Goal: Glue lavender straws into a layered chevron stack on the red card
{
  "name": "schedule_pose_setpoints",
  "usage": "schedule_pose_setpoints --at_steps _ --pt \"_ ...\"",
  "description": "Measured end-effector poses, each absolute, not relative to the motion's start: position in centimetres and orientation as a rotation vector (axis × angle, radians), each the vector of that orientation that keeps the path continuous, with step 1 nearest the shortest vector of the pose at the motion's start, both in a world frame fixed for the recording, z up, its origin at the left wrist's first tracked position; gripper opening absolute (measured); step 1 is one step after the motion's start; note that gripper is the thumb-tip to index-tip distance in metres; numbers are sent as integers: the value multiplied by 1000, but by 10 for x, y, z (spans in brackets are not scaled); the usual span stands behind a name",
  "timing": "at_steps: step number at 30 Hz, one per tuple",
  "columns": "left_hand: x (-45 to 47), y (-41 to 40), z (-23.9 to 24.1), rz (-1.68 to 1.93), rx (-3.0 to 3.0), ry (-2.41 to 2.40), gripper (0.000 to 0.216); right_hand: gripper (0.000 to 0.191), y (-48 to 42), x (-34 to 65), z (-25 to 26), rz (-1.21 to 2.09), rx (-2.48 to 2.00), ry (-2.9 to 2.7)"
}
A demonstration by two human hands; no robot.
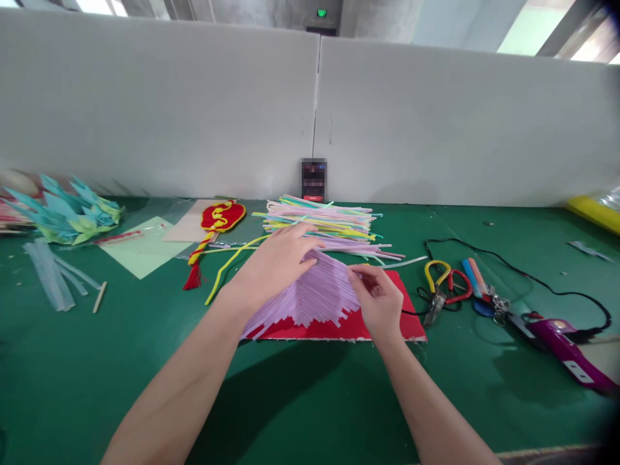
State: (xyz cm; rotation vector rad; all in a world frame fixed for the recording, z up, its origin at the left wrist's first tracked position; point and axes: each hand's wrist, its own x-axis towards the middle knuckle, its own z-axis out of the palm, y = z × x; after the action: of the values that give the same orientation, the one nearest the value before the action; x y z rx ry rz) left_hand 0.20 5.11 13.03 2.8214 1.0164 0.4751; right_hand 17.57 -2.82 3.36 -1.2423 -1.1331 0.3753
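The lilac straws [310, 297] lie at the centre of the frame, packed side by side in a slanted fan on a red card [409, 328] that lies flat on the green table [310, 400]. The left hand [281, 258] rests palm down across the fan's upper left part, its fingers stretched out and gripping nothing; the flat press seems meant to keep the loose row from sliding. The right hand [380, 300] sits at the fan's right edge with its fingers curled, and thumb and forefinger are closed on the ends of the outermost straws, probably to nudge them into line. Just above the hands, a pile of mixed straws [324, 219] in pink, yellow, green and blue lies close by, within easy reach. To the left of it are a red ornament [221, 215] with a red and yellow cord and tassel, and 1 bent yellow tube [227, 266]. Right of the card lie scissors [442, 284] with yellow and red handles, then a purple glue gun [566, 345] on its black cable [533, 279], set well clear of the straws. At far left are blue-green paper shapes [68, 213] and clear strips [53, 278], and a white partition [194, 103] closes the back.
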Motion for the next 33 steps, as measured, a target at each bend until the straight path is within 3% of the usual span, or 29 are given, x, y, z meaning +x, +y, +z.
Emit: schedule_pose_setpoints --at_steps 33 --pt "-6 43 139 356 2811 1014 26 10 -25 183 22 340 -1260 -1167"
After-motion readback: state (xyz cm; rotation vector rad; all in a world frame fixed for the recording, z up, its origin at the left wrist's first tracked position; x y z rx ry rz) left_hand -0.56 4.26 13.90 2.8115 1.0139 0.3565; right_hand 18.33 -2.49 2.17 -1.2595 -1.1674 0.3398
